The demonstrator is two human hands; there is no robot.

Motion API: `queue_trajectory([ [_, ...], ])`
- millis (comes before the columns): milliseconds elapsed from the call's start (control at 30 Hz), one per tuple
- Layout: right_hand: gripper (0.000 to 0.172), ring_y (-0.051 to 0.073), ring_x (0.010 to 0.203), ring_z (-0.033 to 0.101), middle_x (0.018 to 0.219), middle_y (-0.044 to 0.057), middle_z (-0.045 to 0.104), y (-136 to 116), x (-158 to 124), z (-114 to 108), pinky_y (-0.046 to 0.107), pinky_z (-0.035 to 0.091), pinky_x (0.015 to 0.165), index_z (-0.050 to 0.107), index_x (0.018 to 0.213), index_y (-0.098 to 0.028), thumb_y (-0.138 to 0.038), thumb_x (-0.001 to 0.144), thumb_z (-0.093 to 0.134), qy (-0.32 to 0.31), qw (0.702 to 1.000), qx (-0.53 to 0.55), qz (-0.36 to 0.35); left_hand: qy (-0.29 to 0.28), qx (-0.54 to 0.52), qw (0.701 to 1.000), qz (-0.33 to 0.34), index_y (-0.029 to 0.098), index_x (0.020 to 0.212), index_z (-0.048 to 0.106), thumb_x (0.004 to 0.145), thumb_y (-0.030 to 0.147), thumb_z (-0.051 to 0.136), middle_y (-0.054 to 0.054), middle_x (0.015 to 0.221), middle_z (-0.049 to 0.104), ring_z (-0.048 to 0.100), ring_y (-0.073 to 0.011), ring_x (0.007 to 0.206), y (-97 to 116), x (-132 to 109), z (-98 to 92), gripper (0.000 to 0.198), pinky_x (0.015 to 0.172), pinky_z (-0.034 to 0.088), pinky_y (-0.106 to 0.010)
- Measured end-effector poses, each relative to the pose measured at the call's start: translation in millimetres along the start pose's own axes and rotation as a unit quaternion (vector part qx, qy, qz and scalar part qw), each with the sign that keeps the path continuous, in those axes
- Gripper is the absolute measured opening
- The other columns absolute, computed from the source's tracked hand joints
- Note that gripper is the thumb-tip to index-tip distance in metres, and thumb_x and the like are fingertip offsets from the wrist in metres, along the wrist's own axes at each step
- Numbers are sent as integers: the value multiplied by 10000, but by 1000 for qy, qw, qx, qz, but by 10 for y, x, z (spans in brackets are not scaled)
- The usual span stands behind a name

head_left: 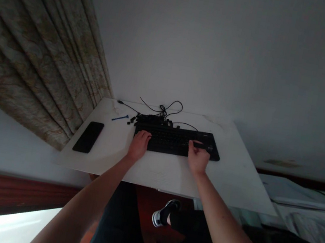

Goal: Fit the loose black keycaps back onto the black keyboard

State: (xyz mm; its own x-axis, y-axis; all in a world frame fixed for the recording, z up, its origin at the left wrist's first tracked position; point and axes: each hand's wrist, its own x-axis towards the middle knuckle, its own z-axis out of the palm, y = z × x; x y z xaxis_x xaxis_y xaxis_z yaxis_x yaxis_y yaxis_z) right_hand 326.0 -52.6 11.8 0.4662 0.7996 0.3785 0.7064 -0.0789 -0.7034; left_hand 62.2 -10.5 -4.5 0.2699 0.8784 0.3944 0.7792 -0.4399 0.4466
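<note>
A black keyboard (164,145) lies flat on the white table, several of its keys seemingly removed. At its left end rests my left hand (138,144), fingers bent over the keys and gripping that side. Over the right part of the keyboard, my right hand (198,157) is closed in a pinch around a dark, slim tool (202,146); its kind is too dim to make out. Behind the keyboard sits a dark heap of loose keycaps (152,119), with a few single caps to its left.
A blue stick-like tool (120,118) lies left of the keycaps. Farther left is a black phone (88,137). A tangled black cable (162,108) runs along the back of the white table (154,170), by the wall. A patterned curtain (46,34) hangs on the left.
</note>
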Motion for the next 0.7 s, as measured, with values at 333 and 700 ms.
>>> queue_trajectory([
  [333,552,210,672,603,729,66,660,80,-70,4,308,441,673,717,1060,-154,-585,971,384,8,999,-50,-22,-19,-60,998,11,201,1014,691,990,212,514,-64,1036,706,656,-196,1003,46,262,-99,179,946,509,-353],
  [700,558,214,658,604,705,61,654,61,-63,-39,299,418,635,708,1054,-151,-588,977,369,3,999,-39,-5,-41,-10,993,-108,199,1011,715,964,254,529,-75,1000,745,656,-220,977,-223,1106,-198,200,921,491,-340],
])
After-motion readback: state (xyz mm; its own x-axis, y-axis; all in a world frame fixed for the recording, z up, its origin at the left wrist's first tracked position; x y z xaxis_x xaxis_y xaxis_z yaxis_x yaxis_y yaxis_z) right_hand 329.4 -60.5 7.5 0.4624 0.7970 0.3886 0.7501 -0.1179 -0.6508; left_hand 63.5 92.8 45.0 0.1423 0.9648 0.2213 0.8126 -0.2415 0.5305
